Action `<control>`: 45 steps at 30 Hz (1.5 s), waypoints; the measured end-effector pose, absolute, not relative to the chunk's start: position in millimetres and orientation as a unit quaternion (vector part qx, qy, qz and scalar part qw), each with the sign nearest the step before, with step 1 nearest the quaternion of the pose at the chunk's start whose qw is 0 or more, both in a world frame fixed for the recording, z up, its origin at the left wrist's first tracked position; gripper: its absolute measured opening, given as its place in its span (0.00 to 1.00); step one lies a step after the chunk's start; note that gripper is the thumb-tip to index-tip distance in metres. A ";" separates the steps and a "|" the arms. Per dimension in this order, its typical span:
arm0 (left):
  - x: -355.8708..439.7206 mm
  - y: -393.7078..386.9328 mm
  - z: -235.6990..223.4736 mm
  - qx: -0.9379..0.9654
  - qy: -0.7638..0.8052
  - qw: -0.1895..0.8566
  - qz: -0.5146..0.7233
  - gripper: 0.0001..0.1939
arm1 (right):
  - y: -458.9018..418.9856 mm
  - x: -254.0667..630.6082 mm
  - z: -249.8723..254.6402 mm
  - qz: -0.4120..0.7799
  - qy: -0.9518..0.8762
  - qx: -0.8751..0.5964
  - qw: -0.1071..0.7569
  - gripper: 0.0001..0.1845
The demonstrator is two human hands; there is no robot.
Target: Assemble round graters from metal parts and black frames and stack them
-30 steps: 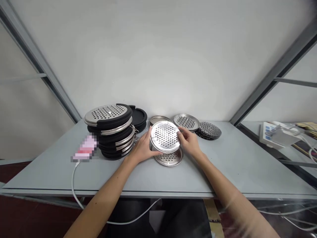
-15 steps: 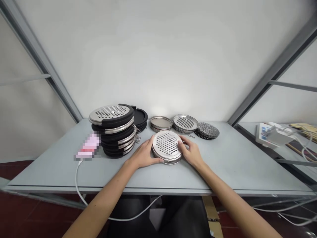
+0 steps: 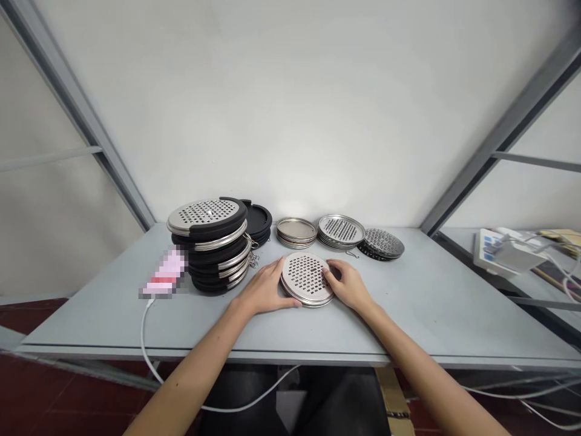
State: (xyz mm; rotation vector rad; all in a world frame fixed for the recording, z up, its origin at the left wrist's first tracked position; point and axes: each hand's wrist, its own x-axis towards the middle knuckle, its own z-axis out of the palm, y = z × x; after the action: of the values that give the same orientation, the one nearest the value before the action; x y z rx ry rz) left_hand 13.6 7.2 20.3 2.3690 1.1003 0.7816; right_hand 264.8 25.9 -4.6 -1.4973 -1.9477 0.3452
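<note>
Head view: near the desk's left edge lies a pink object, masked by coarse pixels, so any writing on it cannot be read. A white cable leaves its near end, drops over the front edge and passes behind the left forearm. Next along, a tall stack of black-rimmed graters leans unevenly, partly hiding the black rings behind it near the back edge; wire hooks at its right side are too tangled to count.

The left hand grips the left rim of a perforated metal disc, its thumb along the near rim. This disc lies flat midway along the desk, set back from the front edge, covering most of whatever is beneath. A second ago it was held tilted above another disc; now it is down on top of it. Behind it, near the back edge, are plain metal discs and slotted metal discs. The right hand grips the right rim, thumb over the face. Farther right sit dark grater discs.

Beyond the desk's right edge, cables partly cover a white power strip. Both forearms are cut off below.
</note>
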 end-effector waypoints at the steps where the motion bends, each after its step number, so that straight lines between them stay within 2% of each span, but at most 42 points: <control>1: 13.7 7.1 20.9 0.850 0.395 0.207 0.280 0.52 | 25.9 264.9 -4.5 0.129 -0.745 -0.569 0.323 0.19; 19: 11.1 12.3 10.3 0.846 0.414 0.208 0.264 0.50 | 27.1 267.5 -2.6 0.128 -0.759 -0.561 0.304 0.17; 29: 10.4 15.0 5.3 0.842 0.440 0.192 0.246 0.55 | 28.1 267.1 -4.3 0.122 -0.758 -0.566 0.301 0.17; 31: 10.0 15.9 5.6 0.845 0.432 0.185 0.254 0.52 | 29.2 267.0 -5.8 0.121 -0.755 -0.570 0.301 0.18; 35: 8.5 17.7 6.3 0.858 0.412 0.158 0.263 0.36 | 30.7 267.3 -6.5 0.122 -0.752 -0.573 0.301 0.17; 45: 4.3 21.5 5.2 0.849 0.424 0.167 0.266 0.32 | 32.4 270.5 -6.9 0.123 -0.765 -0.555 0.304 0.17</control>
State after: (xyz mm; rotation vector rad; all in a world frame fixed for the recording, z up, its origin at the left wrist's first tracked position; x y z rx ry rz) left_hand 4.3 21.5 5.2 2.4175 1.2069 0.7580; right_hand 270.5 32.4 -6.9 -1.4697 -2.0256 0.3252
